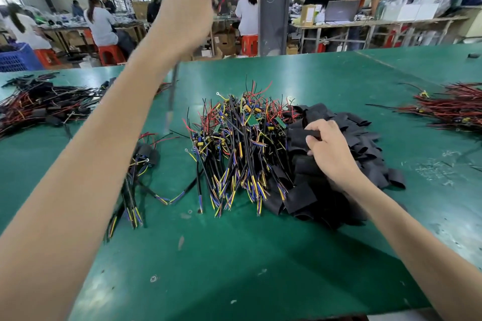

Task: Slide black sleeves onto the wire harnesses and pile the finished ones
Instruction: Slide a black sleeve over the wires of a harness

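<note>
My left hand point(186, 12) is raised high above the green table point(234, 255), shut on one wire harness point(172, 96) that hangs down blurred from it. A heap of bare harnesses point(234, 143) with black, blue, yellow and red wires lies in the middle. Right beside that heap is a pile of flat black sleeves point(347, 164). My right hand point(330, 151) rests on the pile, fingers pinching one black sleeve point(313, 133). A few sleeved harnesses point(142, 161) lie to the left of the heap.
A large pile of harnesses point(44, 104) sits at the far left of the table and a red-wired bundle point(453, 109) at the far right. Behind the table, several people work at benches, with red stools point(110, 54) and a blue crate point(17, 57).
</note>
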A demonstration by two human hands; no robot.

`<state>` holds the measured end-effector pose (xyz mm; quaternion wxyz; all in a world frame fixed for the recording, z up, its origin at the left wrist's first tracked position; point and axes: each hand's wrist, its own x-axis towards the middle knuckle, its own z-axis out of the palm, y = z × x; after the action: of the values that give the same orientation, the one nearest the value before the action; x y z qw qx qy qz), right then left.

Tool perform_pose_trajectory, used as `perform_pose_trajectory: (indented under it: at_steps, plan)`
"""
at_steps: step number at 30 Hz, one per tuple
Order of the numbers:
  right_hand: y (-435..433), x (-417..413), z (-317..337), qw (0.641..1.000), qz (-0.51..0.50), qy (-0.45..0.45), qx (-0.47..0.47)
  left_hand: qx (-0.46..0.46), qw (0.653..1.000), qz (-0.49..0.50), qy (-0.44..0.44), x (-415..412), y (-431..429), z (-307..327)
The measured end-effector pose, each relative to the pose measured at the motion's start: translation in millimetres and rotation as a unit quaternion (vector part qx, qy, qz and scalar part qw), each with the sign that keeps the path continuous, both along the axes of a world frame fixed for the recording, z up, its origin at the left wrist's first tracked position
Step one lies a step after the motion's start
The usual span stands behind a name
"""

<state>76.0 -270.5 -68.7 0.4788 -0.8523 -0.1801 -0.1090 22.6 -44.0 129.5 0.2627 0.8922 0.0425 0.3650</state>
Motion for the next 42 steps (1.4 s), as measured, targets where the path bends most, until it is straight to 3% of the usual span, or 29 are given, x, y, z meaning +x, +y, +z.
perform_pose_trajectory:
  at_steps: [4, 8, 11, 15, 17, 21, 24, 28, 32, 42]
  plan:
    - [-2, 1, 0, 0.992, 0.044, -0.019, -0.114, 0.124, 0.991, -0.029, 0.029, -32, 17, -63]
    - [-1, 4, -6, 0.956, 0.081, -0.102, -0.264, 0.093, 0.993, -0.058, 0.044, -52, 28, -132]
    - [-2, 8, -12, 0.912, 0.065, -0.1, -0.392, 0.063, 0.997, -0.049, 0.013, -56, 29, -158]
    - [-6, 5, -12, 0.879, 0.005, -0.174, -0.445, 0.066, 0.995, -0.045, -0.054, -60, 21, -172]
    - [-6, 3, -11, 0.875, -0.013, -0.197, -0.443, 0.063, 0.994, -0.047, -0.08, -62, 18, -175]
    - [0, -5, 0, 0.938, -0.006, -0.16, -0.306, 0.076, 0.991, -0.03, -0.11, -65, 14, -180]
    - [5, -15, 9, 0.967, 0.041, -0.139, -0.209, 0.082, 0.989, -0.023, -0.122, -66, 12, -182]
    - [8, -20, 8, 0.953, 0.079, -0.182, -0.231, 0.074, 0.988, -0.025, -0.136, -67, 9, -183]
    - [10, -26, 12, 0.972, 0.092, -0.168, -0.136, 0.083, 0.987, -0.028, -0.138, -69, 8, -184]
    - [10, -27, 11, 0.969, 0.099, -0.202, -0.105, 0.089, 0.988, -0.02, -0.125, -68, 7, -187]
